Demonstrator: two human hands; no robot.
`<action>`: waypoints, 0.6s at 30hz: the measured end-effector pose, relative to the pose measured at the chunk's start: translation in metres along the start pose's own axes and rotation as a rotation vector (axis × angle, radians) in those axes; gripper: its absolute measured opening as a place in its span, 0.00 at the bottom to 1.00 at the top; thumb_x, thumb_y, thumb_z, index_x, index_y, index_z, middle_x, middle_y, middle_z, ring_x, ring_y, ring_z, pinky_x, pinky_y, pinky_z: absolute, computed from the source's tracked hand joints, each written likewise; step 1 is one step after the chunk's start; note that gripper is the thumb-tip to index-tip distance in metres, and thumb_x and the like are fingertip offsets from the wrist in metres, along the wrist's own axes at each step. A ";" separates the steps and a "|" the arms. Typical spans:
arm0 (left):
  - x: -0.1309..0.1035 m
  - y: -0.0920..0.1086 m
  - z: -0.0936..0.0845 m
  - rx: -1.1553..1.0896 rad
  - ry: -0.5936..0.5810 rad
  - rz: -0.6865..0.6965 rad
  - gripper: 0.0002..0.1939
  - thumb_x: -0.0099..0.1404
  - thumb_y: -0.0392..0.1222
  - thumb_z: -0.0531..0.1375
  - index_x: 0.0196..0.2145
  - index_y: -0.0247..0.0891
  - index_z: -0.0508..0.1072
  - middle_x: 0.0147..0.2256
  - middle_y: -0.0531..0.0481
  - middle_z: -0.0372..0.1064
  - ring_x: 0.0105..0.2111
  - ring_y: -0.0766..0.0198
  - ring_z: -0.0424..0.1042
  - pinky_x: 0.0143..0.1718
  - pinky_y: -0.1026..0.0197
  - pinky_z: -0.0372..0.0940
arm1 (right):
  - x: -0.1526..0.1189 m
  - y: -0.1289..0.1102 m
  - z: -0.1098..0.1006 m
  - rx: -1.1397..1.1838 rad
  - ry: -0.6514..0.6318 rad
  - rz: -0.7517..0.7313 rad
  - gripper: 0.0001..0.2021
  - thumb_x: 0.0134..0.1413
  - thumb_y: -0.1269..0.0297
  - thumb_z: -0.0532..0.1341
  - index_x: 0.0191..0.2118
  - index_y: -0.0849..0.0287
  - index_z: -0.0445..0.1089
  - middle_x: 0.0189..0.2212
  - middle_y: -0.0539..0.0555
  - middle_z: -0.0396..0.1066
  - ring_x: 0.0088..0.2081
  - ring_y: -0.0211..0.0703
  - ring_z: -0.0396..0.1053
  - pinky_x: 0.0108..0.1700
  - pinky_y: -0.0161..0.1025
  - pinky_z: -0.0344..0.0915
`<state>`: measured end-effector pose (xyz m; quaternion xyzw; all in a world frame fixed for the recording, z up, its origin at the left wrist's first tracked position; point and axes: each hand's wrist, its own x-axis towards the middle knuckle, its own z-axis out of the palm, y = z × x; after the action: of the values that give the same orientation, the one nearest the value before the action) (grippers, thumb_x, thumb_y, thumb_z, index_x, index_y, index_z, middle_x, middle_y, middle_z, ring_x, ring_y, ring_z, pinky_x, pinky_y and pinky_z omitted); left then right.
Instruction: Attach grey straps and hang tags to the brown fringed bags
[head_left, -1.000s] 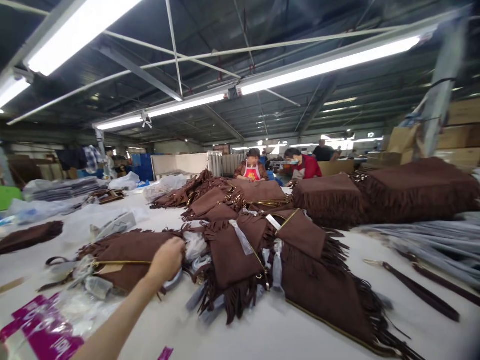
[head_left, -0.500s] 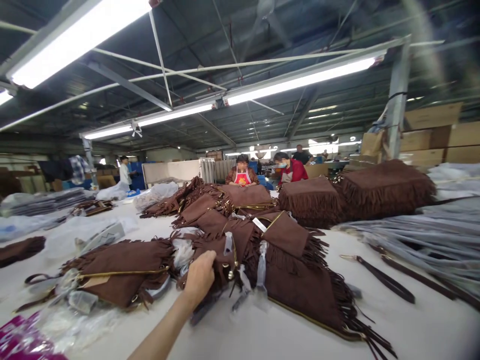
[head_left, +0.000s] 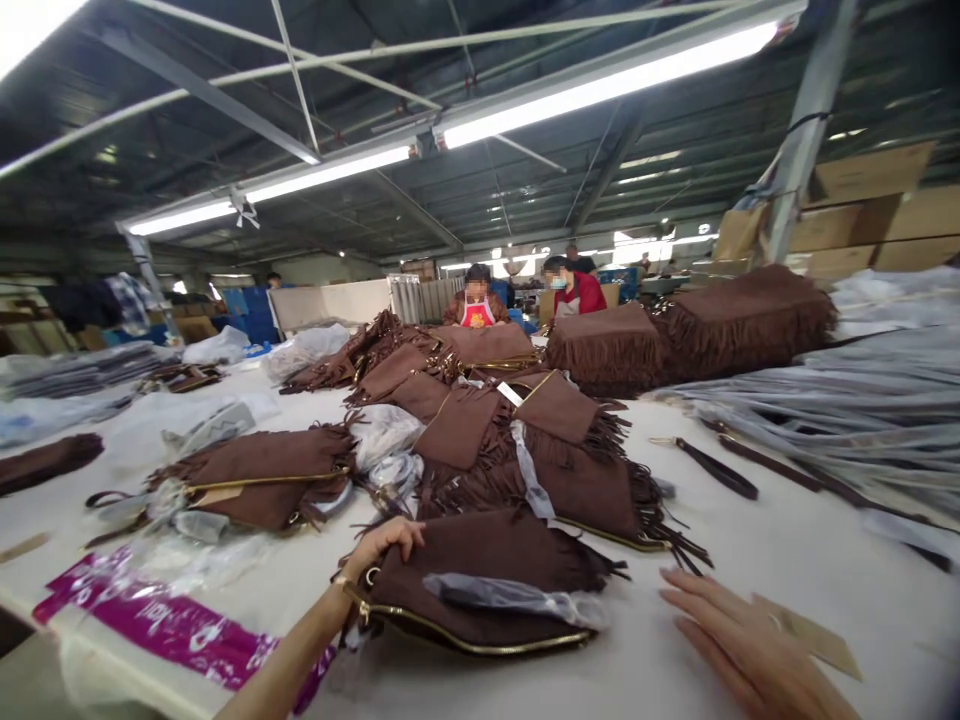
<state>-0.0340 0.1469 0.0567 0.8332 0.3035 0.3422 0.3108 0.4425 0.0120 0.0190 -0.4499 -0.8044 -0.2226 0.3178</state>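
Note:
My left hand is closed on the left end of a brown fringed clutch bag near the front of the table. Its gold zipper faces me, and a wrist strap wrapped in clear plastic lies across it. To the right of the bag, my right hand is stretched out over the white tabletop with nothing in it. A tan card tag lies beside that hand, partly covered by it. Just behind are more brown fringed bags, loosely piled.
Another brown bag lies left, above purple printed plastic. Stacked fringed bags stand back right, near grey plastic-wrapped straps. A dark wrist strap lies at right. Two people sit across the table.
My left hand has drawn one fringed bag out of the pile toward me, and the bag now lies at the front. My right hand has come into view. The camera has tilted down.

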 end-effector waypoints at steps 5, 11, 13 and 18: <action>-0.005 -0.007 0.002 0.043 -0.096 -0.057 0.25 0.65 0.62 0.53 0.23 0.38 0.69 0.39 0.41 0.72 0.46 0.53 0.71 0.48 0.56 0.66 | 0.073 -0.094 -0.012 0.405 -0.196 -0.069 0.12 0.65 0.69 0.53 0.47 0.54 0.71 0.42 0.53 0.77 0.43 0.41 0.75 0.45 0.34 0.72; -0.017 0.003 -0.003 0.163 -0.215 -0.019 0.23 0.65 0.60 0.51 0.27 0.39 0.73 0.43 0.42 0.73 0.52 0.50 0.68 0.62 0.50 0.54 | 0.103 -0.155 0.026 0.322 -0.250 -0.207 0.15 0.56 0.63 0.64 0.50 0.56 0.68 0.48 0.56 0.74 0.45 0.51 0.71 0.46 0.44 0.66; -0.025 0.010 -0.003 0.260 -0.247 -0.016 0.16 0.66 0.52 0.52 0.31 0.41 0.74 0.47 0.43 0.72 0.58 0.50 0.62 0.64 0.49 0.48 | 0.105 -0.159 0.041 0.268 -0.222 -0.205 0.08 0.54 0.65 0.65 0.40 0.55 0.69 0.42 0.52 0.75 0.40 0.48 0.71 0.41 0.41 0.63; -0.036 0.030 -0.002 0.538 -0.256 -0.067 0.15 0.62 0.32 0.52 0.39 0.44 0.75 0.56 0.48 0.67 0.64 0.54 0.55 0.66 0.49 0.42 | 0.107 -0.156 0.057 0.223 -0.180 -0.268 0.08 0.56 0.74 0.60 0.30 0.55 0.63 0.31 0.47 0.72 0.31 0.43 0.67 0.34 0.39 0.55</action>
<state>-0.0475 0.1025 0.0659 0.9115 0.3690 0.1312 0.1255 0.2478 0.0339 0.0442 -0.3191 -0.9019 -0.1313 0.2599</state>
